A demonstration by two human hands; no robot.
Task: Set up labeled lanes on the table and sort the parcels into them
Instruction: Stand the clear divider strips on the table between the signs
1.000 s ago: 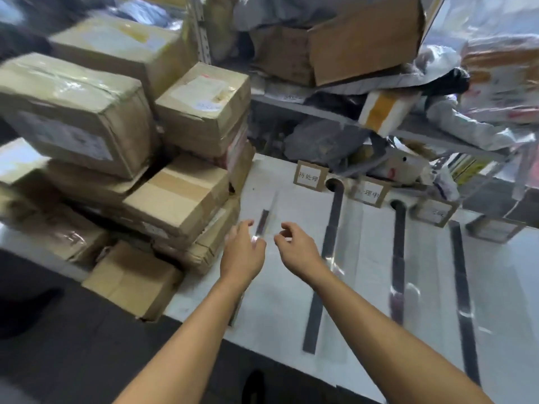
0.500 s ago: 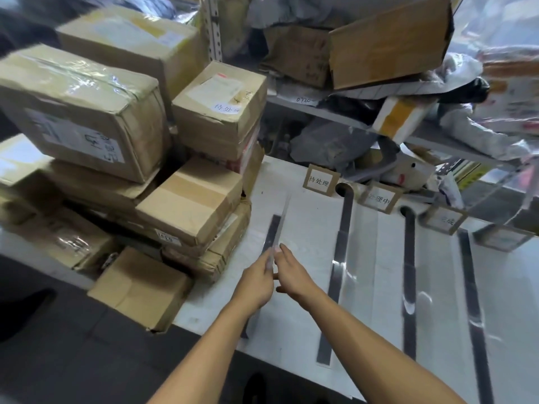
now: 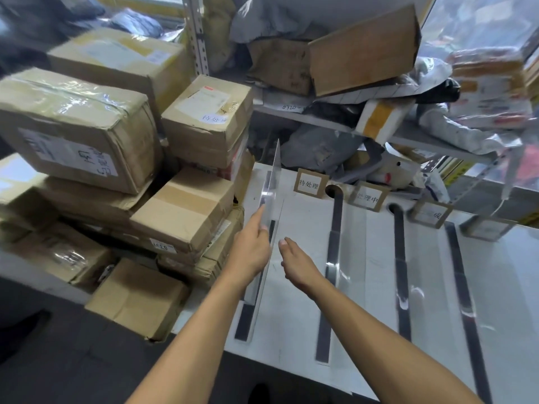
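A clear plastic divider [image 3: 273, 182] stands on edge over the leftmost dark strip [image 3: 244, 322] of the white table [image 3: 294, 310]. My left hand [image 3: 250, 253] grips the divider's left face, index finger stretched along it. My right hand [image 3: 297, 265] hovers just right of the sheet, thumb tip close to it, holding nothing. Cardboard lane labels stand along the far edge: the first label [image 3: 310, 185], the second label [image 3: 368, 197], the third label [image 3: 431, 214] and a blurred fourth label [image 3: 485, 228]. Taped brown parcels [image 3: 186, 217] are stacked left of the divider.
Three more dark strips [image 3: 332, 258] with clear dividers run front to back across the table. One small box [image 3: 137, 298] overhangs the front left corner. A shelf [image 3: 335, 121] behind the table holds grey mailer bags and boxes. Dark floor lies below.
The hands came together on the clear divider, and it now stands taller and upright over the leftmost strip. The right hand has drawn slightly off it.
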